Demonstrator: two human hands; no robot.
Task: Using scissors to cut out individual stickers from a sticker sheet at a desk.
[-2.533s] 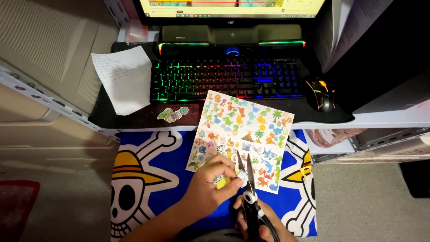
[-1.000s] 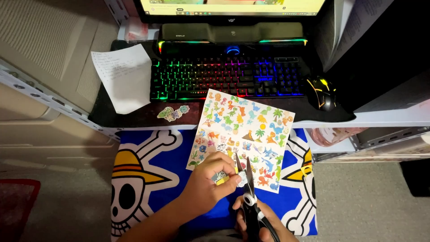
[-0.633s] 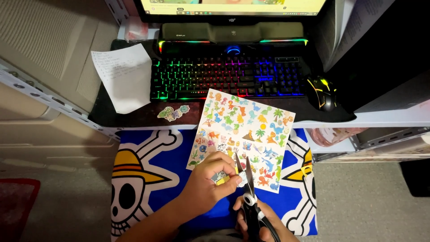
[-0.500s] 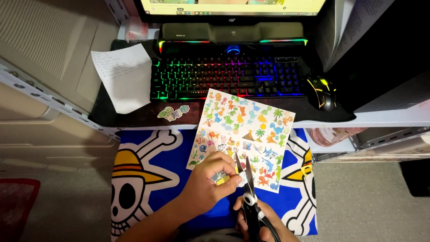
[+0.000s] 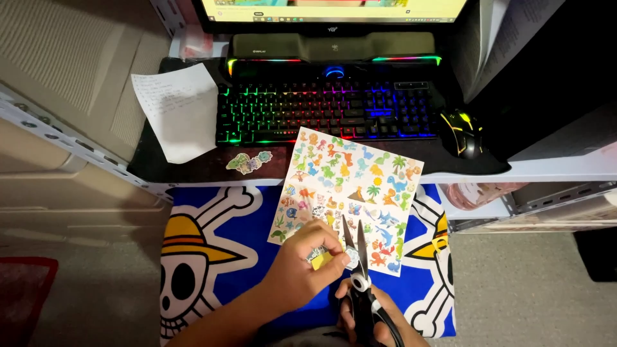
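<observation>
Sticker sheet (image 5: pixel 350 193), printed with small coloured dinosaurs and sea animals, lying tilted with its far edge on the worktop (image 5: pixel 193 168) just in front of the backlit keyboard (image 5: pixel 328 112) and its near edge out over the blue skull-and-crossbones cloth (image 5: pixel 212 257) below. My left hand (image 5: pixel 299 273) holds the near edge of the sheet, the fingers (image 5: pixel 334 247) pinching a small yellow and white piece at the cut. My right hand (image 5: pixel 373 318) grips the handles of the black scissors (image 5: pixel 357 270), fingers closed through the loops; the blades point away from me, slightly parted, tips resting on the sheet beside the left fingers. Judged step: cutting single stickers from the near edge, with one piece almost or fully freed, though I cannot tell which. By my reading, the next move calls for closing the blades along the outline while the left fingers keep the paper taut and stay out of the cutting line. Two cut-out stickers (image 5: pixel 249 162) lie on the worktop to the left of the sheet, near a sheet of handwritten white paper (image 5: pixel 177 109). A black mouse with yellow lighting (image 5: pixel 463 132) sits to the right of the keyboard, well apart from both hands.
</observation>
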